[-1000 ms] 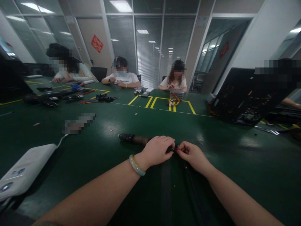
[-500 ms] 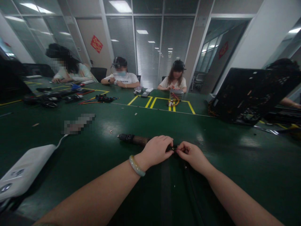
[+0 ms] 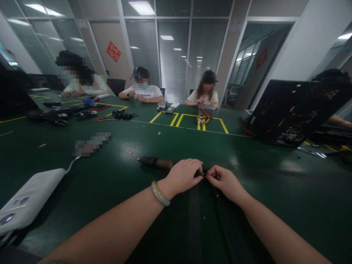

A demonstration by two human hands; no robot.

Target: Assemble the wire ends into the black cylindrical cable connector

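My left hand (image 3: 183, 176) is closed around the near end of a dark electric screwdriver (image 3: 155, 162), which lies flat on the green table (image 3: 143, 146) with its black far end pointing left. A pale jade bangle (image 3: 160, 193) sits on that wrist. My right hand (image 3: 224, 180) has its thumb and forefinger pressed together on a tiny part at the driver's tip (image 3: 204, 173), right where the two hands meet; the part is too small for me to name. Both hands rest on the table just ahead of me, near its middle.

To my left, a white box-like device (image 3: 27, 200) with a white cable lies at the table edge. To my right, an opened black computer case (image 3: 291, 110) stands tilted, and I can see boards and wiring inside it, though not in detail. Farther off, a small grey metal box (image 3: 206, 109) sits inside yellow floor-tape lines (image 3: 178, 119), with red and yellow wires (image 3: 203, 119) spilling from it. Three people (image 3: 143, 90) sit along the far side. Dark tools and coloured leads (image 3: 82, 112) lie scattered at the far left.
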